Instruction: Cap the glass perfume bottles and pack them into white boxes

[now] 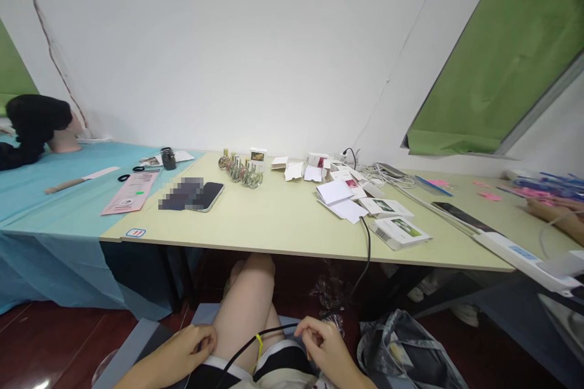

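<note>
My left hand rests on my left thigh, its fingers loosely curled in with nothing visible in them. Over the other thigh is my right hand, its fingers also curled and no object showing between them. A black cable with a yellow tie crosses my lap between the two hands. It meets the edge of my right hand and passes out of sight there. Both hands are below the table's front edge, away from the things on top.
On the pale yellow table stand several small glass bottles, a phone and opened white boxes. A power strip lies at the right, near another person's hand. A dark bag sits on the floor.
</note>
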A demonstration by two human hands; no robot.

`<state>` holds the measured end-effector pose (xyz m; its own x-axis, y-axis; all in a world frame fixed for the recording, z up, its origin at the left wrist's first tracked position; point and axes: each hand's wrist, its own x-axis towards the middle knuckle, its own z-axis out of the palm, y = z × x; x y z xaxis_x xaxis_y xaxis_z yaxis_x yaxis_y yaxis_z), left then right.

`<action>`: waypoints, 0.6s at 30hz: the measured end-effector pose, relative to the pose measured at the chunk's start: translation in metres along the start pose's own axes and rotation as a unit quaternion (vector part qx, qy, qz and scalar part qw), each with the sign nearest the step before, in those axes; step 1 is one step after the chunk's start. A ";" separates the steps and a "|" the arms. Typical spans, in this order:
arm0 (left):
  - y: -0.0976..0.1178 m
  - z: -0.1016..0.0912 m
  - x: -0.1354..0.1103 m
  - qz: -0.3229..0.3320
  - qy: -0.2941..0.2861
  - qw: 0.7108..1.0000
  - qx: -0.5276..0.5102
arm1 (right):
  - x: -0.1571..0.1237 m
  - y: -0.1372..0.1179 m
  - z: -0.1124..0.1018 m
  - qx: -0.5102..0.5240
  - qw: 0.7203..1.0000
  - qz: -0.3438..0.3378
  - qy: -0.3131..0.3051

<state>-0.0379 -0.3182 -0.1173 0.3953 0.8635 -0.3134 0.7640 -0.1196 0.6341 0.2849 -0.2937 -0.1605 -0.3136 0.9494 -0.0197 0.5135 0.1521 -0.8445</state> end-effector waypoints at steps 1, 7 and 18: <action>0.000 0.000 0.000 0.004 0.004 1.000 0.000 | 0.000 0.000 0.000 0.000 1.000 0.000 0.001; 0.001 -0.001 0.000 0.009 0.000 1.000 0.005 | -0.001 0.000 -0.001 -0.001 1.000 0.002 -0.005; 0.003 -0.004 -0.001 0.012 0.003 1.000 0.010 | 0.000 0.003 0.003 -0.008 1.000 -0.004 -0.002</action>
<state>-0.0380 -0.3177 -0.1122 0.4107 0.8635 -0.2928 0.7636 -0.1503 0.6279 0.2844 -0.2941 -0.1642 -0.3217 0.9467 -0.0146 0.5235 0.1650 -0.8359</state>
